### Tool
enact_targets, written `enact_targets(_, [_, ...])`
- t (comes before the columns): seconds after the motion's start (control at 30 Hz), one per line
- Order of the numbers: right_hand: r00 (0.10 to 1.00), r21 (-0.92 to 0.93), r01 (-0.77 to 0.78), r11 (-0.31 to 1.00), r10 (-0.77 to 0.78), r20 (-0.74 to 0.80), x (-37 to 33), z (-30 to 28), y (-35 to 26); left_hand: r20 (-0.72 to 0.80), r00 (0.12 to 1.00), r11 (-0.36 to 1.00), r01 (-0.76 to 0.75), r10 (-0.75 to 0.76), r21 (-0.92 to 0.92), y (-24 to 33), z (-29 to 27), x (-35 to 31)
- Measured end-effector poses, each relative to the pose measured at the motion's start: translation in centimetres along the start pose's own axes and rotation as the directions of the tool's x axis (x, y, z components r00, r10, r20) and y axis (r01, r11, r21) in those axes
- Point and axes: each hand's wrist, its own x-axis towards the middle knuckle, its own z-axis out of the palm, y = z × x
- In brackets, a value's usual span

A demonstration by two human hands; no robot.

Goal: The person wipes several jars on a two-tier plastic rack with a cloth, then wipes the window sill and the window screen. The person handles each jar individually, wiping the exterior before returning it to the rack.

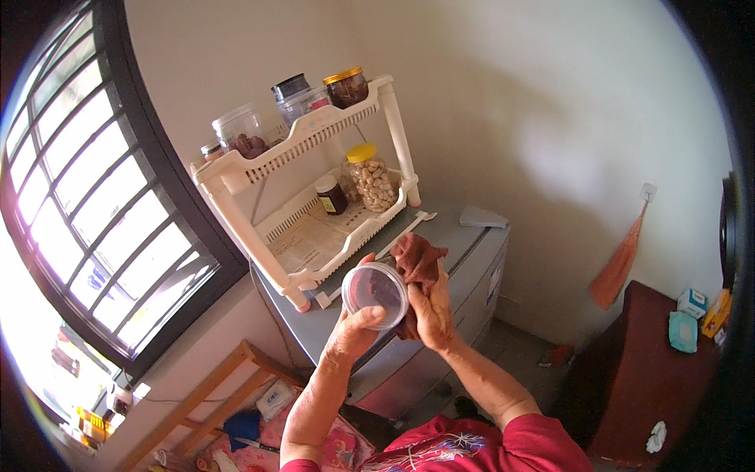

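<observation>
A clear round plastic jar (pixel 363 285) with its round end facing me is gripped in my left hand (pixel 352 334), the thumb lying across it. Bunched in my right hand (pixel 434 318) is a brown cloth (pixel 419 258), pressed against the jar's right side. Both hands are above the grey top of a cabinet-like unit (pixel 464 259). Behind them stands a cream two-tier plastic rack (pixel 295 281). On its lower tier are a yellow-lidded jar of nuts (pixel 374 185) and a dark bottle with a white cap (pixel 331 197).
The rack's upper tier carries a clear jar (pixel 241 132) and a gold-lidded jar (pixel 346 88). A barred window (pixel 94 197) is at left. An orange-brown cloth (pixel 620 263) hangs on the right wall above a dark red cabinet (pixel 629 370). A wooden bed frame (pixel 197 401) stands lower left.
</observation>
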Motion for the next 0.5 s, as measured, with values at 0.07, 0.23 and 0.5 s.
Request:
enact_targets(0.07, [0.975,0.008,0.111,0.994,-0.111,0.192,2.1,-1.6,0.4,0.024,1.000,0.991,-0.017,0.014,0.131,0.3,0.5,-0.2])
enact_targets(0.23, [0.749,0.051,-0.370,0.928,0.265,0.608,6.1,-3.4,-1.8,0.089,0.994,0.885,-0.104,0.071,0.454,-0.2,0.5,0.0])
enact_targets(0.5, [0.434,-0.205,0.693,0.691,-0.173,0.884,5.9,-1.7,-6.1,0.267,0.931,0.649,-0.365,0.249,0.667,-1.4,0.2,0.0])
